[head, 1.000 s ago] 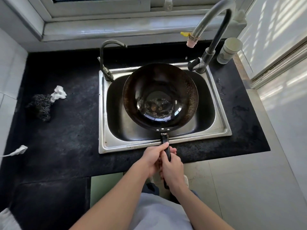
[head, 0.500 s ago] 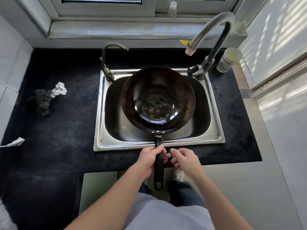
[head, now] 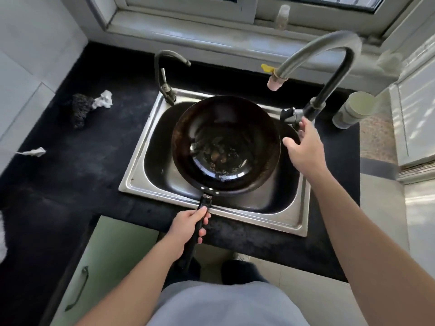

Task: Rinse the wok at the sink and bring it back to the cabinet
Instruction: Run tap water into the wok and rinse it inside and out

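Observation:
A dark wok (head: pixel 226 144) with food residue in its bottom sits over the steel sink (head: pixel 141 184). My left hand (head: pixel 189 225) grips its black handle at the sink's front edge. My right hand (head: pixel 303 147) is stretched out open beside the wok's right rim, its fingertips at the lever of the tall curved faucet (head: pixel 315 67). The faucet's pink-tipped spout hangs above the wok's far right rim. No water runs.
A smaller faucet (head: pixel 164 74) stands at the sink's back left. A dark scrubber with a white rag (head: pixel 89 107) lies on the black counter (head: pixel 82 161) to the left. A pale cup (head: pixel 353 109) stands at the right. A green cabinet door (head: pixel 103 267) is below.
My right hand let go of the wok handle and moved up and right to the faucet lever. My left hand stays on the handle; the wok stays over the sink.

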Available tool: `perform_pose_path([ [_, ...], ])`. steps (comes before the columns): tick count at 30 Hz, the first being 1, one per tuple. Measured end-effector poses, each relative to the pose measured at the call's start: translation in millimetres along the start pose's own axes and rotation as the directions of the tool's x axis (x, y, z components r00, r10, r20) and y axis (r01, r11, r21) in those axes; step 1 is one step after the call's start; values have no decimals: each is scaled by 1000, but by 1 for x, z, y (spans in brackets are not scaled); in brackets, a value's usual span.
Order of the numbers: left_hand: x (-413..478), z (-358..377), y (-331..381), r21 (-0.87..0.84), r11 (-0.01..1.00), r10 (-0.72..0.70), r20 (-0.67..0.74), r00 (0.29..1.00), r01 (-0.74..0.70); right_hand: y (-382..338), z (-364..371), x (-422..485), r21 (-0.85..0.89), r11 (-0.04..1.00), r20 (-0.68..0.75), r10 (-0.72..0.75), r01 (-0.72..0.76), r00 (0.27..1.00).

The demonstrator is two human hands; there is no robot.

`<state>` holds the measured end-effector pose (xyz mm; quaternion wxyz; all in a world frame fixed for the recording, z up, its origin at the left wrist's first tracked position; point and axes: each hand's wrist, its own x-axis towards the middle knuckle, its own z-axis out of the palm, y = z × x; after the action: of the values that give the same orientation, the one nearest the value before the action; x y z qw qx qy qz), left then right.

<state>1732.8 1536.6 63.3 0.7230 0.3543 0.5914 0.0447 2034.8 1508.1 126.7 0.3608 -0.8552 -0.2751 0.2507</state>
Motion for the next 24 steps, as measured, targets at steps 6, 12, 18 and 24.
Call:
perform_pose_path([
  [6, -4, 8, 0, 2, 1000, 29, -37, 999, -29, 1, 2, 35, -102, 994, 78, -40, 48, 996],
  [12, -4, 10, 0, -2, 999, 34, -49, 998, -34, -4, 3, 33, -123, 989, 118, -61, 76, 991],
  [18, -5, 10, -3, -20, 999, 25, -36, 999, -26, -7, 2, 32, -174, 979, 130, -83, 105, 988],
  [24, -5, 8, -1, -29, 999, 15, -35, 999, -16, -9, 6, 36, -261, 955, 140, -104, 138, 985],
])
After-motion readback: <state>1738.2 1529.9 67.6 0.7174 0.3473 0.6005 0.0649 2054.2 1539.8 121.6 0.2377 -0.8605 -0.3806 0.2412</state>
